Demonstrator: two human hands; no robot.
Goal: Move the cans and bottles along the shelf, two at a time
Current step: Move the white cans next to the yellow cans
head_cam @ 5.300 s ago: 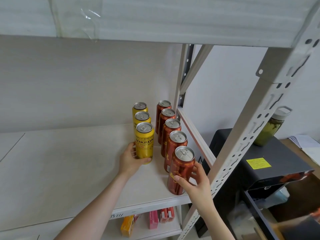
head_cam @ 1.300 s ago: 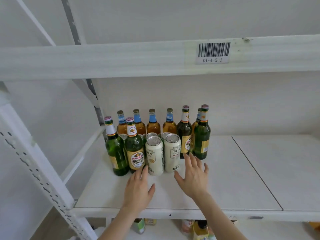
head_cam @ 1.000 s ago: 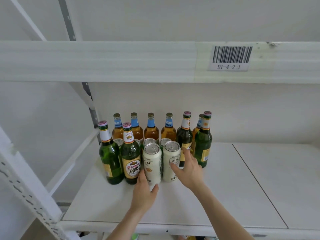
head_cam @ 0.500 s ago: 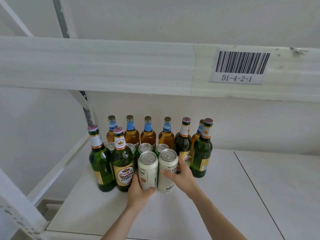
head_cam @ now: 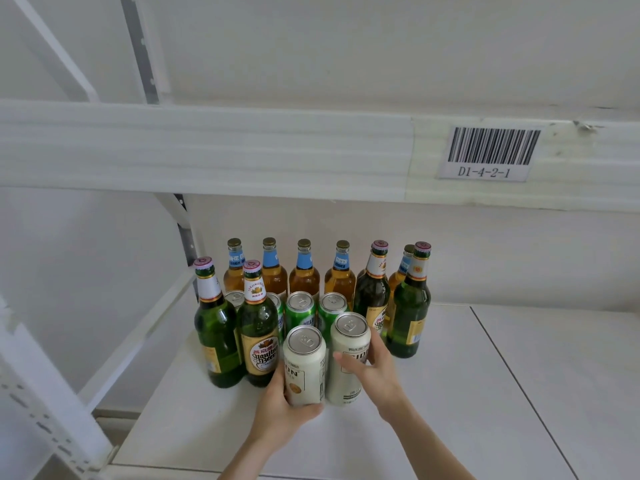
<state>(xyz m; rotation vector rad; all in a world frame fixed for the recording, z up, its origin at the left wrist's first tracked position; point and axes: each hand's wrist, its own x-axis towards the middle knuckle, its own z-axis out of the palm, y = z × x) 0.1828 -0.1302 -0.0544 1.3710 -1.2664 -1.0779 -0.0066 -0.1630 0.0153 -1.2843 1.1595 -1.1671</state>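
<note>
The left can (head_cam: pixel 304 367) and right can (head_cam: pixel 349 362) stand side by side, almost touching, at the near front of a cluster on the shelf (head_cam: pixel 485 393). Both are white with silver tops and dark lettering. The left hand (head_cam: pixel 282 408) grips the left can low down, its thumb curled under the near side. The right hand (head_cam: pixel 379 370) wraps the right can at mid-height, thumb across the label and fingers round its right side. Green cans (head_cam: pixel 300 310) crowd just behind. 2 green bottles (head_cam: pixel 258 337) stand close on the left and 2 more on the right. Amber bottles (head_cam: pixel 304 271) line the far wall. A barcode label (head_cam: pixel 490 154) sits on the beam (head_cam: pixel 207 147) above.
</note>
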